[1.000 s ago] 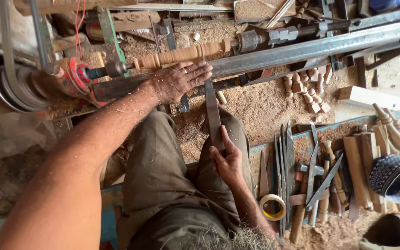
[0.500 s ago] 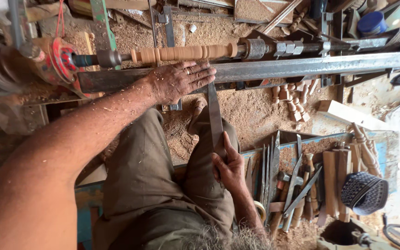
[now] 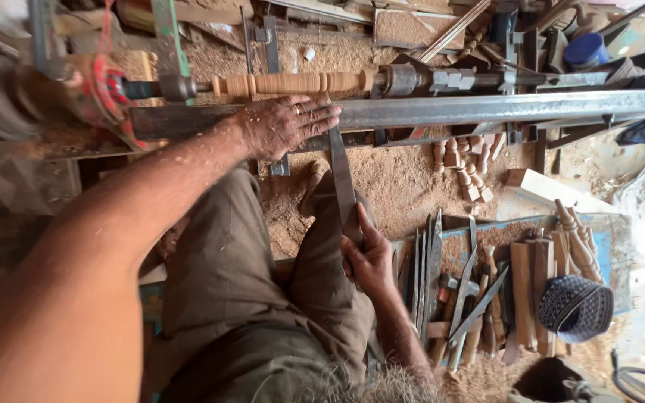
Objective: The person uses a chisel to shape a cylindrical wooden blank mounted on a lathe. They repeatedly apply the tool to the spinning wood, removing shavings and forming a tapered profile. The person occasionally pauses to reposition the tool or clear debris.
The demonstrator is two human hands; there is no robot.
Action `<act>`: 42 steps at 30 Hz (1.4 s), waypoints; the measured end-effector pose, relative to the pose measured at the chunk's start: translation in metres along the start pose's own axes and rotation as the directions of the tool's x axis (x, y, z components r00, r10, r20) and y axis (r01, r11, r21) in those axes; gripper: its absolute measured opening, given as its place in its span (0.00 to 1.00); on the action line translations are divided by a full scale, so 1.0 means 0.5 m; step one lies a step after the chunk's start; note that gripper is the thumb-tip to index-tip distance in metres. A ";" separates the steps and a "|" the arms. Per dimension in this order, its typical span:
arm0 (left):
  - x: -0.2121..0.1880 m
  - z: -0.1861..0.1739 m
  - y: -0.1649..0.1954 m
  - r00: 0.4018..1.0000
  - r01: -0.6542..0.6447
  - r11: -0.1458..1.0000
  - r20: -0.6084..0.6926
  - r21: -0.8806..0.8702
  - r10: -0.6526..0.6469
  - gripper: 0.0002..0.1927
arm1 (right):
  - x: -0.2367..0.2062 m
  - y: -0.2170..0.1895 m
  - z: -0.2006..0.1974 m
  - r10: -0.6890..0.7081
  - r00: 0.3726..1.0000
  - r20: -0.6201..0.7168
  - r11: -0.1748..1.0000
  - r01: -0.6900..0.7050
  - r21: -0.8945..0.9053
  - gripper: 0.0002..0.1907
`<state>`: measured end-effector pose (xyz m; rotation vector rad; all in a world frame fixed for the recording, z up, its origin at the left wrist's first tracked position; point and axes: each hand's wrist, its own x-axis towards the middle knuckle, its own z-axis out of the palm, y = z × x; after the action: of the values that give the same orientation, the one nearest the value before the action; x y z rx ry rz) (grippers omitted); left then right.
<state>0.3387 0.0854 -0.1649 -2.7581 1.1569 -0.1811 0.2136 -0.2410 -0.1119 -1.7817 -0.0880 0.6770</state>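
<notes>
A turned wooden spindle (image 3: 293,82) is mounted on a lathe, just beyond a long steel tool rest bar (image 3: 487,107). My left hand (image 3: 285,123) lies flat on that bar, fingers pressing the blade end of a long flat metal chisel (image 3: 341,179). My right hand (image 3: 371,257) grips the chisel's lower end, down by my knee. The chisel runs from my lap up to the bar, with its tip under my left fingers.
Sawdust covers the ground under the lathe. Small turned wooden pieces (image 3: 460,164) lie to the right. A blue tray (image 3: 614,224) holds several chisels (image 3: 431,276), wooden blanks (image 3: 531,291) and a dark patterned cap (image 3: 576,306). A red-wrapped pulley (image 3: 91,93) spins at left.
The view has shifted, so the lathe sits higher and more level. My hands keep the same hold on the chisel against the bar.
</notes>
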 end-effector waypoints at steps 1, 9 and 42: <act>0.003 0.001 -0.001 0.984 0.010 1.000 -0.178 0.029 -0.004 0.50 | -0.004 0.002 0.009 -0.063 0.998 -0.008 0.996 0.062 -0.063 0.39; 0.026 -0.005 0.011 1.000 0.025 0.977 0.004 -0.212 -0.025 0.47 | -0.017 0.037 0.065 0.054 0.995 -0.079 0.983 -0.039 0.181 0.41; 0.023 -0.014 0.008 0.994 0.092 0.961 0.077 -0.262 -0.074 0.63 | 0.029 0.005 -0.078 0.113 0.990 0.079 0.987 -0.121 0.103 0.41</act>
<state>0.3427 0.0740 -0.1579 -3.0201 1.1236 0.0623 0.2440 -0.2696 -0.1134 -1.6681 0.0038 0.8166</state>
